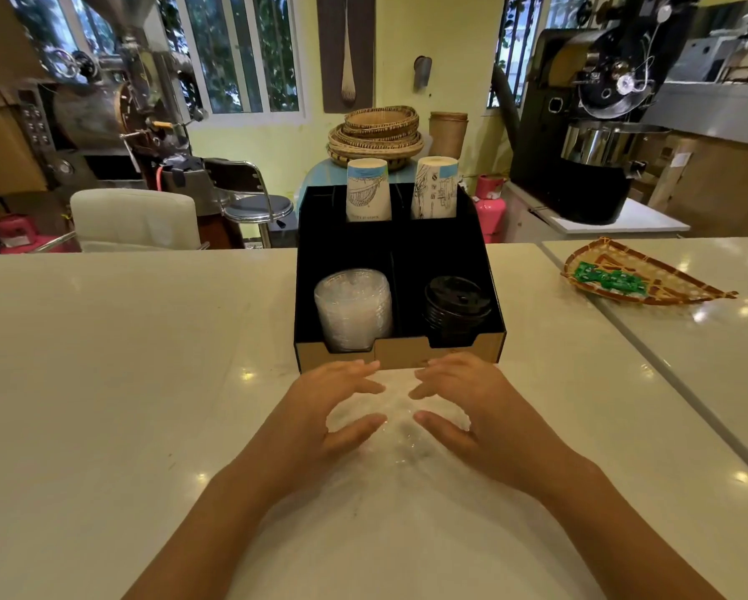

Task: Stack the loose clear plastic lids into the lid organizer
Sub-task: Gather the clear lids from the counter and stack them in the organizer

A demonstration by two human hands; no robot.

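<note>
Both hands over counter (103, 383), just in front of organizer (400, 352). Left hand (320, 409) and right hand (480, 409) cupped around loose clear lids (400, 420) from either side, fingers curled, thumbs toward each other. Lids blurry; contact likely, firm grasp can't be told. Organizer front-left bay: clear lid stack (354, 311), leaning. Front-right bay: black lids (456, 307). Rear bays: two paper cup stacks (368, 190), upside down. Woven tray (640, 277) far right, well apart.
</note>
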